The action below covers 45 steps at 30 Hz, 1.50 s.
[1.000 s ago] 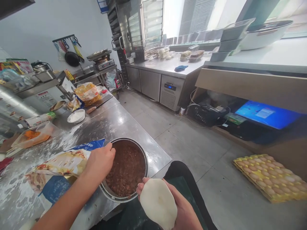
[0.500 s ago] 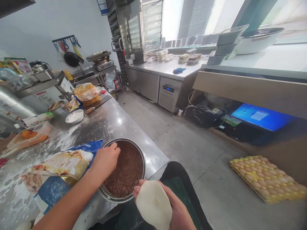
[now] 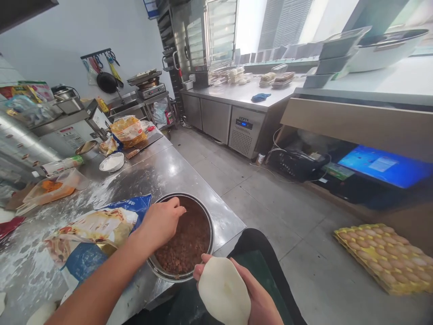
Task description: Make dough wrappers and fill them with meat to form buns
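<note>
On the steel table's corner stands a metal pot (image 3: 212, 230) holding a dark reddish-brown crumbly filling (image 3: 189, 241). My left hand (image 3: 164, 223) reaches over its left rim, fingers pinched together above the filling; what they grip, if anything, is hidden. Beside the pot, above my lap, my right hand (image 3: 255, 293) supports a flat oval piece of pale dough (image 3: 223, 289), its thumb along one edge and fingertips showing at the other. A blue and white printed bag (image 3: 98, 225) lies left of the pot, partly behind my left forearm.
The flour-dusted table (image 3: 155, 169) carries a bowl of white powder (image 3: 111, 161), a bag of yellow food (image 3: 128, 131) and a plastic tub (image 3: 54, 187). A tray of eggs (image 3: 385, 257) rests low at right. A steel counter (image 3: 233, 97) stands beyond the floor aisle.
The view has shifted slightly, so most things appear farther right. My left hand stays pinched over the pot, its fingers moved a little. The dough remains in my right hand.
</note>
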Each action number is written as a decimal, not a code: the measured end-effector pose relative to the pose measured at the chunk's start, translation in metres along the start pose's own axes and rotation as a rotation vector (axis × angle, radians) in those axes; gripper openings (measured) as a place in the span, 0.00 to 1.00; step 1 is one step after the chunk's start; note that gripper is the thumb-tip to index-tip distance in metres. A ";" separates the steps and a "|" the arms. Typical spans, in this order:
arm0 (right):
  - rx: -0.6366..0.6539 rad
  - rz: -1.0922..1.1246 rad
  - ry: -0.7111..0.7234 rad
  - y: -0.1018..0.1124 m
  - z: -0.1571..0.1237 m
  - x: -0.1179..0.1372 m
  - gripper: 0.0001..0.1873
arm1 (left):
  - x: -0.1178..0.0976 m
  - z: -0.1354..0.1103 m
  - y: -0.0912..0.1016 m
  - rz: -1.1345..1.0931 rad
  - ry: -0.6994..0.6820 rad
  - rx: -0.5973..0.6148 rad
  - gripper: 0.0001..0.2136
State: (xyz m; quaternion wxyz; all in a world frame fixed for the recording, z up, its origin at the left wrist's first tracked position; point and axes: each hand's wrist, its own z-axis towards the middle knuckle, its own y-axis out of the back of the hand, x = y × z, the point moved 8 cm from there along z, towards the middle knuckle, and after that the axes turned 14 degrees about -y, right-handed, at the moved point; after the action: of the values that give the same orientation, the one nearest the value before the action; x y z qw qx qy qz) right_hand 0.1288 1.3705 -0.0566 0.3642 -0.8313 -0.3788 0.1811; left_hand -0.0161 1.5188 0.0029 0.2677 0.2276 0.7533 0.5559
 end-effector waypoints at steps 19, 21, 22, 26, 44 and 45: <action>-0.115 -0.032 0.048 -0.006 -0.008 0.015 0.33 | 0.014 -0.036 -0.011 0.213 0.123 0.280 0.17; -0.120 -0.038 0.051 -0.007 -0.009 0.016 0.34 | 0.009 -0.043 -0.018 0.138 0.125 0.343 0.17; -0.124 -0.038 0.057 -0.007 -0.010 0.017 0.34 | 0.006 -0.048 -0.017 0.098 0.109 0.356 0.16; -0.116 -0.038 0.062 -0.009 -0.010 0.020 0.34 | 0.001 -0.067 0.001 -0.023 0.062 0.326 0.16; -0.141 -0.006 0.082 -0.008 -0.006 0.020 0.27 | 0.004 -0.078 -0.008 0.053 0.151 0.254 0.15; -0.138 -0.002 0.088 -0.009 -0.006 0.020 0.26 | 0.003 -0.074 -0.015 0.043 0.135 0.259 0.15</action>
State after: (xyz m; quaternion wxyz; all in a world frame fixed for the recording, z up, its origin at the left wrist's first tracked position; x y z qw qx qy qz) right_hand 0.1407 1.3871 -0.0466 0.3225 -0.8612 -0.3750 0.1171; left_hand -0.0678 1.4640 0.0055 0.1731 0.2384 0.8299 0.4738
